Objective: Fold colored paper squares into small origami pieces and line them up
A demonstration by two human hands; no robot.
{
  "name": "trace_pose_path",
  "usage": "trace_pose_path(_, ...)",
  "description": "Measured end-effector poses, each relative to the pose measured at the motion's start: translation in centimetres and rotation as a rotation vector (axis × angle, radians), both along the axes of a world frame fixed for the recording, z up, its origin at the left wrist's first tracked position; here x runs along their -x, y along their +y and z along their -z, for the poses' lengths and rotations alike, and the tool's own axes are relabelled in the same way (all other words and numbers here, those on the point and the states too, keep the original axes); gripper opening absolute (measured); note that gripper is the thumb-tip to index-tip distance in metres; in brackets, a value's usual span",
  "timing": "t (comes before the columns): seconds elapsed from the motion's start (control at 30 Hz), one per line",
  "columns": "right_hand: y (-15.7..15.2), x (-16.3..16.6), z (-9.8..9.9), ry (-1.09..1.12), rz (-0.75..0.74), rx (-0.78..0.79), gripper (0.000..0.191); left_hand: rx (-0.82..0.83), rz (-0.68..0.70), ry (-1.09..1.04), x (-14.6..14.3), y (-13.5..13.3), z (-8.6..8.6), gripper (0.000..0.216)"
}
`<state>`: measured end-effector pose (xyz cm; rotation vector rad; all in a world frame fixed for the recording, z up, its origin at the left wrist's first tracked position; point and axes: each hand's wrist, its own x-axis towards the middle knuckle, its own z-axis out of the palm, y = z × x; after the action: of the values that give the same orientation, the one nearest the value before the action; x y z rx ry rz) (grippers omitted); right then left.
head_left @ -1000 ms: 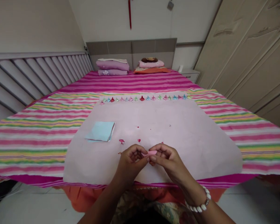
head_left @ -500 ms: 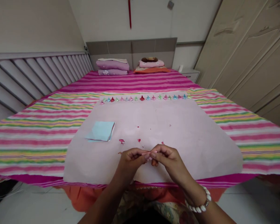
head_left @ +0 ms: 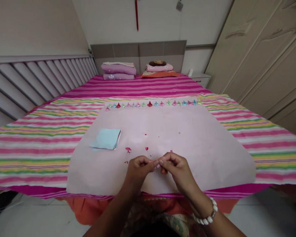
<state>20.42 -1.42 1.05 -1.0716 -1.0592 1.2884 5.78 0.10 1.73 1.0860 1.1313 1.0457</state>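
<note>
Over the pink sheet [head_left: 199, 148] on the bed [head_left: 34, 138], my left hand [head_left: 138, 168] and right hand [head_left: 175, 167] both pinch a tiny pink paper fold [head_left: 155, 162], which an uneven squeeze could tear, I judge.

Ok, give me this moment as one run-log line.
left hand: pinching pink paper piece | right hand: pinching same piece | nearby: blue paper stack, row of folded paper shapes

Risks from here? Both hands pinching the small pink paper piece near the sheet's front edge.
1. The pink paper piece is almost hidden between left hand and right hand; a slip may tear or miscrease it.
2. Both work near the front edge of the pale sheet; a dropped piece might fall off.
3. The red scraps lie close by and could get caught.
</note>
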Motion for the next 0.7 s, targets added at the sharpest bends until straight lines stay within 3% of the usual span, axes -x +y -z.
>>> trace_pose_path(0.17, 0.4, -0.4, 0.1, 0.064, -0.016, 0.049, 0.021, 0.017, 0.074, -0.030, 0.6, 0.3, 0.4, 0.028)
trace_pose_path(0.47, 1.3, 0.2, 0.9, 0.224, 0.017, 0.166, 0.021, 0.191, 0.074, -0.125, 0.0, 1.5, 1.2, 0.035)
trace_pose_path(0.6, 2.3, -0.3, 1.3, 0.269, 0.053, 0.205, 0.022, 0.052, 0.057, 0.073, 0.4, 2.1, 1.6, 0.034)
trace_pose_path(0.7, 3.0, -0.8, 1.7, 0.311, 0.101, 0.264, 0.024, -0.242, -0.036, 0.204, 0.8, 2.6, 1.7, 0.018)
